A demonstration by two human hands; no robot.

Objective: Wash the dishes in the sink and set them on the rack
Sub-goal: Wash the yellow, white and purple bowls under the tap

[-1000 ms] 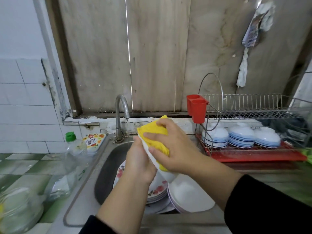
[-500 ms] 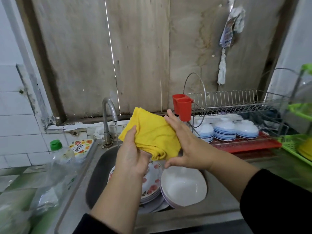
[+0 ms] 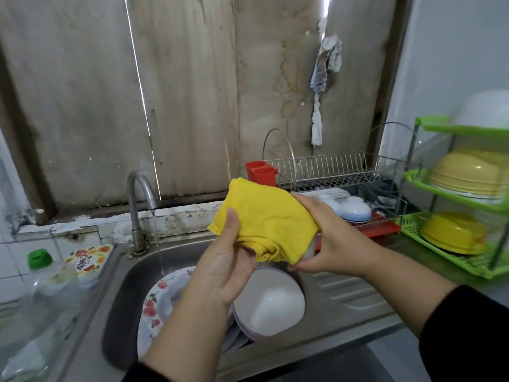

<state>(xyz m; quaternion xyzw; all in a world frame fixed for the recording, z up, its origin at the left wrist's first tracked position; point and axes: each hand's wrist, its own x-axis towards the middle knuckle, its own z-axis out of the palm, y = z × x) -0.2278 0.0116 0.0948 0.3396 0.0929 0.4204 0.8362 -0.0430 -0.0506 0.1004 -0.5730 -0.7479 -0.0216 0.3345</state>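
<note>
Gripping a yellow cloth [image 3: 268, 216] over the sink [image 3: 344, 307], both hands, left hand [image 3: 223, 260] and right hand [image 3: 327, 238], hide the rack [image 3: 336, 172].

A yellow cloth [image 3: 271, 219] is covering nearly all of the dish [image 3: 309, 250] held inside it, only a pale sliver peeking out; the left hand [image 3: 225, 267] is hiding part of the floral plates [image 3: 158, 301] in the sink [image 3: 176, 255]; the clear bottle [image 3: 33, 312] is blurring and running off the left edge; the green rack [image 3: 465, 266] and its yellow bowls [image 3: 468, 179] are being cut by the right edge.
</note>
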